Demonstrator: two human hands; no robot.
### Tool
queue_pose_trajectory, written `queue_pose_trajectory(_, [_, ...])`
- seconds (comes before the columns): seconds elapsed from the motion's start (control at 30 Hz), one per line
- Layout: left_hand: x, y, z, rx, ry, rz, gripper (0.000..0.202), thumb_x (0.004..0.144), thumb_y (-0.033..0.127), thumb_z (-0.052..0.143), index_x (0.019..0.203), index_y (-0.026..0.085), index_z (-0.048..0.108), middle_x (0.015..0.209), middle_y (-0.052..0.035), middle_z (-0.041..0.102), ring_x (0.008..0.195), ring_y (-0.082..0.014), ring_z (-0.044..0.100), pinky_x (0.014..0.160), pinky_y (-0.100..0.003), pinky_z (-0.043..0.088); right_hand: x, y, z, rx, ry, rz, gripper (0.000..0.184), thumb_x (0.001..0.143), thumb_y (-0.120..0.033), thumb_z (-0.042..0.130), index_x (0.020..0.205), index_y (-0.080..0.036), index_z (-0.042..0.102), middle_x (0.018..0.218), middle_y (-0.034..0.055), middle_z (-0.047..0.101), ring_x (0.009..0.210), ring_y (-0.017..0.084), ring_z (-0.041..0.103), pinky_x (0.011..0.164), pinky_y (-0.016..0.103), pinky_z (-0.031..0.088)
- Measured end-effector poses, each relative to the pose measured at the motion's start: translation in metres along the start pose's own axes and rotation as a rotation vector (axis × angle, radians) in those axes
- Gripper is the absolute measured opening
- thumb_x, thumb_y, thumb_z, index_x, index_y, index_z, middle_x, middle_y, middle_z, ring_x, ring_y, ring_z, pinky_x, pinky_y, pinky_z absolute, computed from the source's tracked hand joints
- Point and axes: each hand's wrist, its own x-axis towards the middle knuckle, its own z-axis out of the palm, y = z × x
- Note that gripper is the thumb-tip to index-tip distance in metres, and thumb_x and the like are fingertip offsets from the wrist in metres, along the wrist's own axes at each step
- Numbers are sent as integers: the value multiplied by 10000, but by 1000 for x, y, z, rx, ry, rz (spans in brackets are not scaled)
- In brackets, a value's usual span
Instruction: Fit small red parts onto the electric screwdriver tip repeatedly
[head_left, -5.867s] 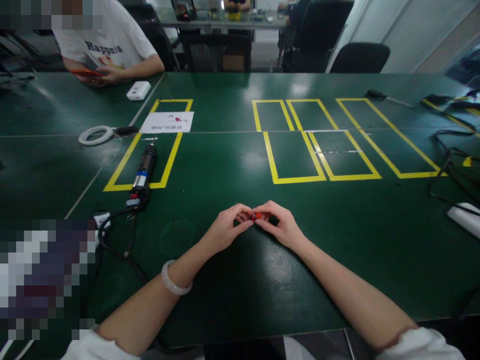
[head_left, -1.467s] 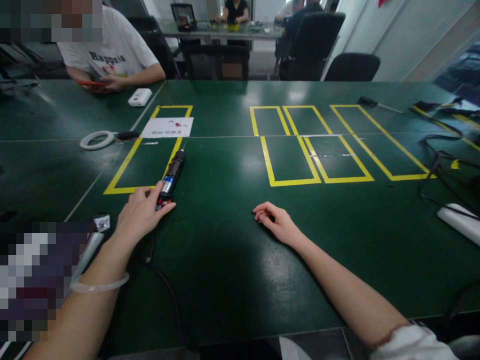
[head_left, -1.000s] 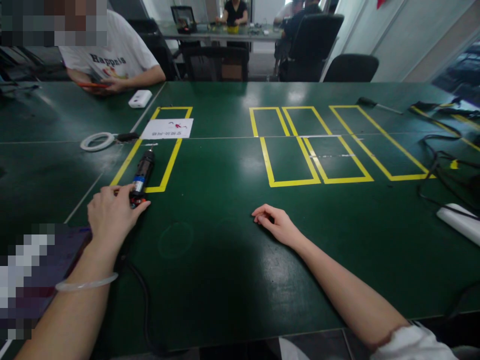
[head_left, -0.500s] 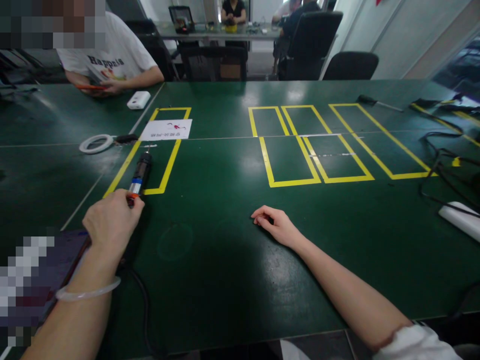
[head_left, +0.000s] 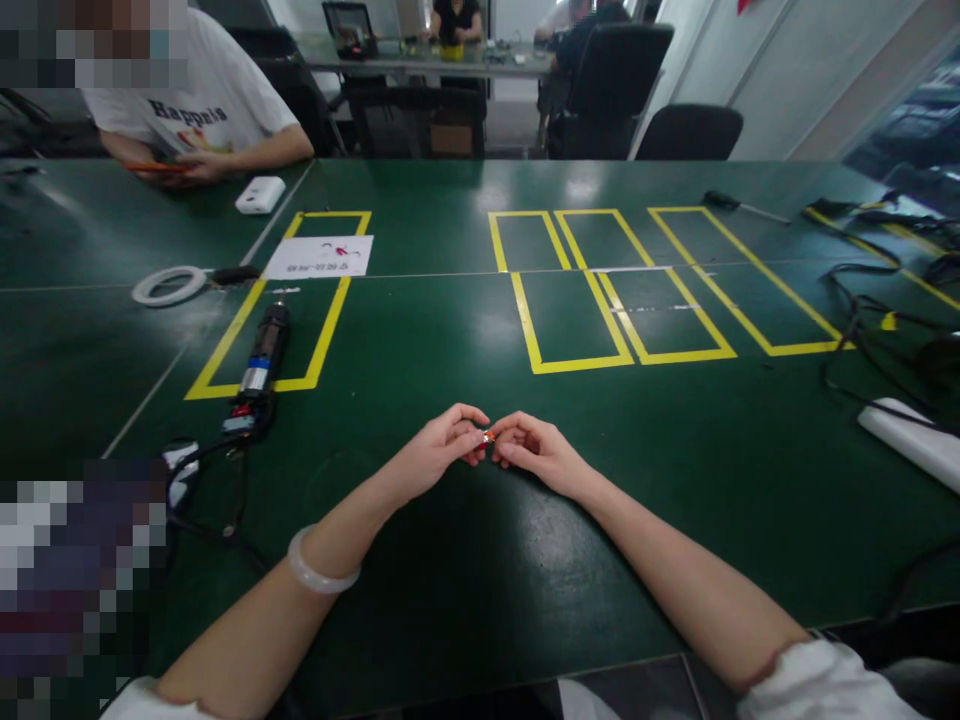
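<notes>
My left hand (head_left: 446,445) and my right hand (head_left: 536,445) meet over the green table. Left thumb and fingers pinch a small orange-red piece (head_left: 488,437) with a shiny spot; its kind is too small to tell. My right hand's fingers are curled, their tips up against that piece; anything inside them is hidden. To the left of both hands lies a black electric screwdriver (head_left: 262,350) with a blue-and-silver band, its tip pointing away from me and a cable at its near end. Neither hand touches it.
Yellow tape outlines (head_left: 581,365) mark the green table (head_left: 420,330). A white paper sign (head_left: 319,258), a white tape roll (head_left: 169,287) and a white box (head_left: 260,195) lie left. A hand screwdriver (head_left: 722,201) and black cables (head_left: 840,325) lie right. A person (head_left: 195,110) sits opposite.
My left hand has left the electric screwdriver's near end and moved right to meet my right hand, with the small orange-red piece in it. My right hand stays in about the same place.
</notes>
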Motion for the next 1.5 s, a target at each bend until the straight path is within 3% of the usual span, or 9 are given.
queue_pose_trajectory(0.1, [1,-8,2,-29,-41,-5,369,857,407,615,1101,158,495,812,-7,616,716,-118,581,704,-272,475,2,1,7,17,-5,5,278,850,-389,686,1009,-186,581,818,14,655,698,125,614,652,268,506])
queue_pose_trajectory(0.3, [5,-16,0,-106,18,-33,354,907,483,508,1015,147,543,799,-37,633,725,-140,617,705,-295,492,3,4,9,32,73,-3,259,846,-374,690,979,-200,552,804,-2,616,674,114,591,603,245,494])
queue_pose_trajectory(0.6, [1,-14,7,45,35,50,293,835,394,636,988,157,558,862,-23,596,731,-114,570,677,-258,500,2,4,6,-110,103,-46,259,854,-360,673,1023,-214,540,839,2,601,701,121,569,634,258,475])
queue_pose_trajectory(0.8, [-2,-15,7,218,104,131,276,815,377,658,987,171,594,961,-43,601,838,-136,572,640,-217,468,2,5,4,-132,132,-26,229,848,-398,675,918,-209,565,774,-4,602,681,132,578,628,267,473])
queue_pose_trajectory(1.1, [-2,-16,4,183,100,118,253,843,345,633,1004,157,579,939,-49,625,870,-147,601,684,-236,482,3,3,3,-159,146,-107,257,809,-310,726,978,-196,568,882,28,646,696,129,588,644,279,486])
queue_pose_trajectory(1.3, [-2,-18,4,215,85,125,275,839,383,638,991,161,583,955,-57,635,888,-156,610,702,-247,492,3,2,1,-226,135,-105,177,825,-293,699,937,-183,617,855,30,635,699,132,581,662,284,487])
queue_pose_trajectory(1.4, [-3,-7,-4,287,63,113,298,852,414,610,1019,168,595,999,-68,650,905,-165,621,736,-266,505,3,2,0,-222,140,-81,178,831,-310,689,931,-182,619,816,20,626,672,127,562,640,274,472])
queue_pose_trajectory(1.5, [-11,11,-35,457,139,106,355,875,465,552,1088,184,596,1092,-74,650,972,-184,625,834,-315,511,4,3,-1,-202,150,-58,194,826,-322,691,931,-177,614,811,18,621,654,119,543,624,264,458])
